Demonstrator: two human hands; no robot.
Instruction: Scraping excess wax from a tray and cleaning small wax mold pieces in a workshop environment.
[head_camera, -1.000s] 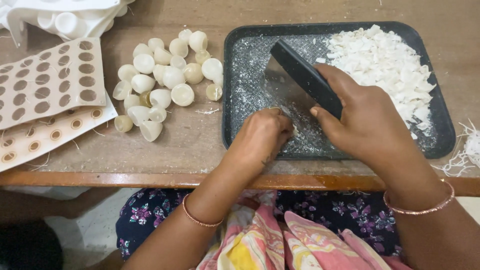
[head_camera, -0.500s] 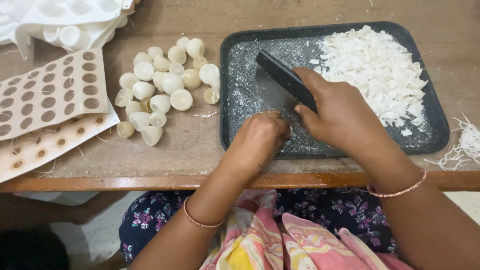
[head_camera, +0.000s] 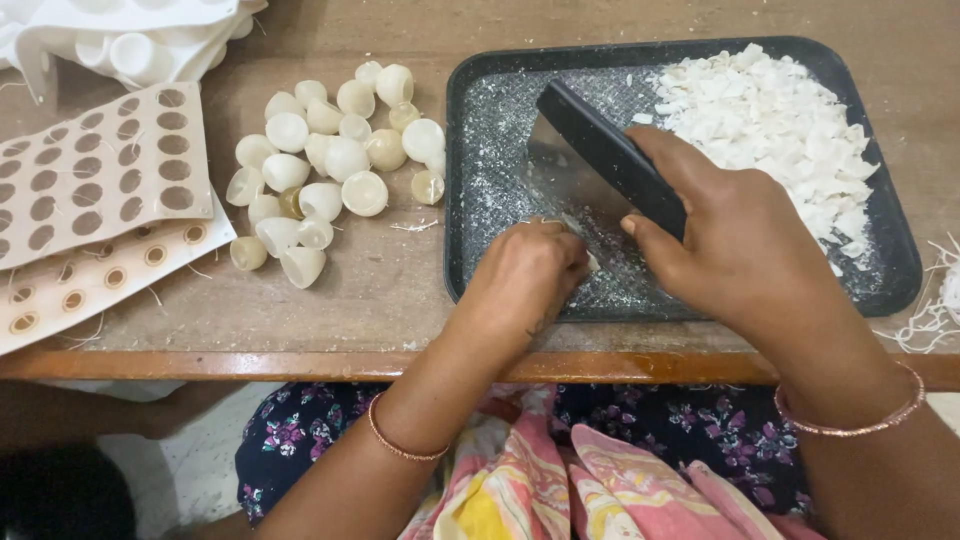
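My right hand grips the black handle of a wide-bladed scraper knife, blade edge down on the dark tray. My left hand is curled just left of the blade, pinching a small white piece against the tray floor. A heap of chopped white bits fills the tray's right half. White dust and crumbs cover the tray's left half.
A pile of several white and cream hollow half-shells lies on the wooden table left of the tray. Brown dotted mould sheets and white plastic trays sit at far left. White shreds lie at right.
The knife in my right hand has shifted slightly left along the tray while my left hand stays against the blade holding the piece.
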